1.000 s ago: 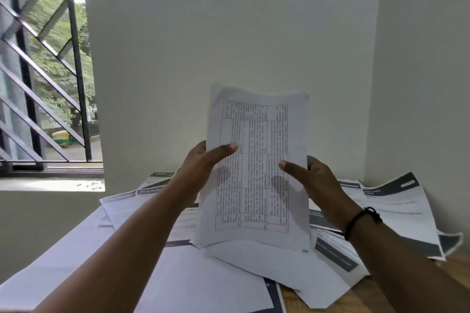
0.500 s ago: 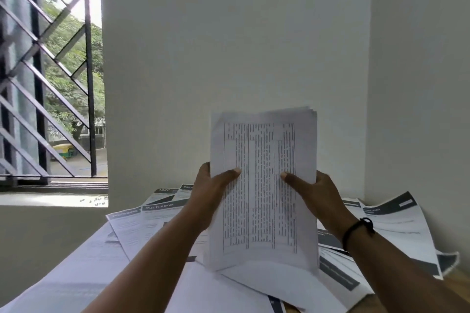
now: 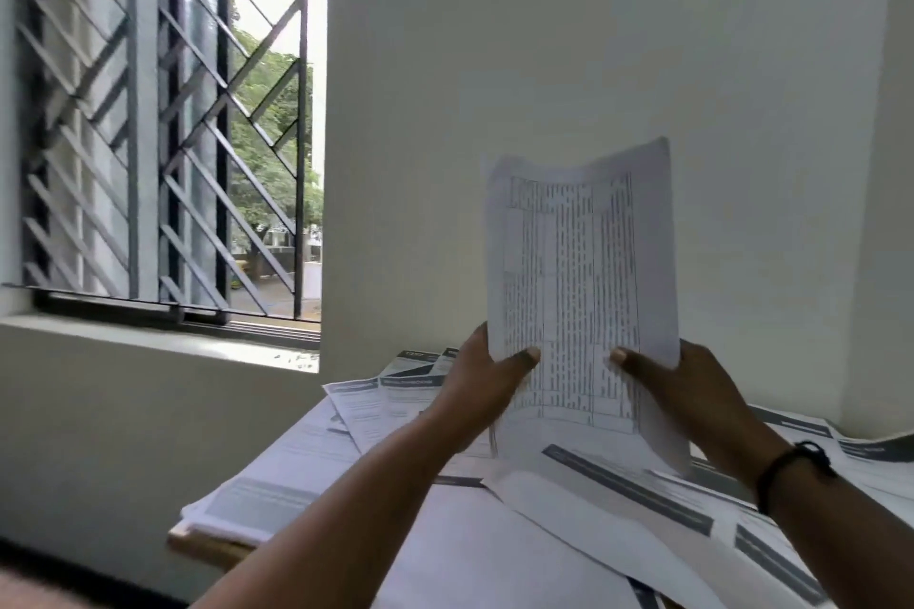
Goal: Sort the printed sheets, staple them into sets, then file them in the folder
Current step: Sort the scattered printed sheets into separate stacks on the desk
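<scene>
window grille now fills left | both hands still grip sheet stack, raised higher, top bowed

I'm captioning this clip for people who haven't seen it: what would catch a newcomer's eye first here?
First, the printed sheets with a dense table, held upright in the middle of the view by the left hand and the right hand, thumbs pressed on the front. Below them, loose printed pages with dark header bars lie overlapping across the table. At left, a window with a diagonal metal grille shows green trees outside.
</scene>
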The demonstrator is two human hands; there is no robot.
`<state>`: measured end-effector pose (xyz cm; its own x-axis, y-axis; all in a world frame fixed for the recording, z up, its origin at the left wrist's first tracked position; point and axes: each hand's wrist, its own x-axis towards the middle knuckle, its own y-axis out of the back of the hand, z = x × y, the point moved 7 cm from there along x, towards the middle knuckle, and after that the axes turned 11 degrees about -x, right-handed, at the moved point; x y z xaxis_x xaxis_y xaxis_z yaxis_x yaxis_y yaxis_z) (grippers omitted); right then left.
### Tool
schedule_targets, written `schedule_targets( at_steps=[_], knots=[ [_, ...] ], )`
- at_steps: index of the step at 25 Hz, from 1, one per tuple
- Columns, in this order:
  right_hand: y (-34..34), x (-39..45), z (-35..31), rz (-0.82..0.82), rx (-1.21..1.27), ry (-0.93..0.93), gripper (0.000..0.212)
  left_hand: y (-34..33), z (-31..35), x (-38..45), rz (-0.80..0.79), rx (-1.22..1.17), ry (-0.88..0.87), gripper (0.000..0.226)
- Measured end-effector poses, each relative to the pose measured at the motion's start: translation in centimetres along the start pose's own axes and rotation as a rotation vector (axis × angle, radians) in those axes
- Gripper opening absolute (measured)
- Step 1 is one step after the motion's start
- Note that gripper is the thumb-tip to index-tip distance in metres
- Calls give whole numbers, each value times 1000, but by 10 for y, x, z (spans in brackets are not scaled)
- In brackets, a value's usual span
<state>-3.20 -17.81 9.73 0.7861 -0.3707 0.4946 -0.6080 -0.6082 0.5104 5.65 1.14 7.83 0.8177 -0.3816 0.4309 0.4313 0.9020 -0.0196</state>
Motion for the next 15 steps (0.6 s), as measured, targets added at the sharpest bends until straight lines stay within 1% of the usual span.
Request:
schedule_targets(
  at_steps=[2,6,7,9,10,11,12,14,15],
  knots=[
    [-18,-4,-22,-74,78,15,26,37,8,-12,46,-82,4,29],
    [-78,-17,-59,-248,137,19,23,124,11,-46,100,-172,92,52],
    [-99,-20,-69,-326,174,13,28,150,12,-57,146,-164,113,61],
    [-141,-25,-82,-500,278,-45,39,206,16,-78,275,-116,126,86],
    [-160,-25,-85,-551,270,-78,42,235,17,-89,354,-97,135,90],
    [-178,-21,-84,-555,172,-73,45,264,19,-101,436,-93,135,81],
    [-195,-14,-82,-530,-35,-11,49,291,23,-115,517,-88,129,67],
    [-228,-8,-84,-447,-535,177,52,336,28,-141,666,-42,122,43],
    [-244,-8,-83,-449,-690,218,60,353,27,-152,717,-34,128,37]
  ],
)
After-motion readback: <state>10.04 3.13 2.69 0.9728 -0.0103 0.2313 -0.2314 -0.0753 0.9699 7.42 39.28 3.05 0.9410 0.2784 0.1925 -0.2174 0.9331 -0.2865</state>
